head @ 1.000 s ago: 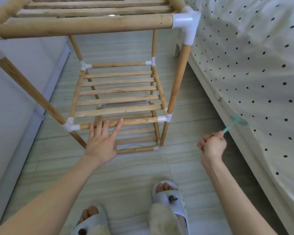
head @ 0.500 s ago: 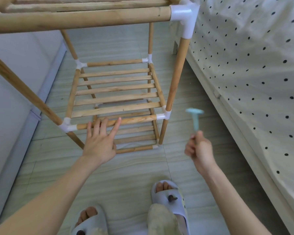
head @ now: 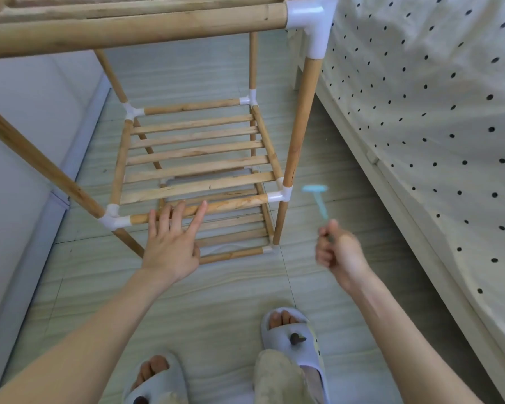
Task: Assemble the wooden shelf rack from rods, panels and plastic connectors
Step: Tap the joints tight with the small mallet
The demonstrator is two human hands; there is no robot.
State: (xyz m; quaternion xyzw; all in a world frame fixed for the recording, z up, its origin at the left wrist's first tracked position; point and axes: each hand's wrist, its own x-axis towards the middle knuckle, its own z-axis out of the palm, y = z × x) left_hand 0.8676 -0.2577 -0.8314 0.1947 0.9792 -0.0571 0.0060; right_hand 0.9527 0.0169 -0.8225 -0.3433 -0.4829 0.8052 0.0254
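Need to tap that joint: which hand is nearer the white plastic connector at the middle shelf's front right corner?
Right. The right hand, gripping the small blue hammer, is just below-right of the white plastic connector; the left hand rests further left on the front wooden rod.

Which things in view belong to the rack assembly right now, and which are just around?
In the job:
- wooden rack
- front rod of the middle shelf, touched by the left hand
- white corner connector
- small blue hammer, gripped by the right hand

Just around:
- dotted bed sheet
- slippers
- floor
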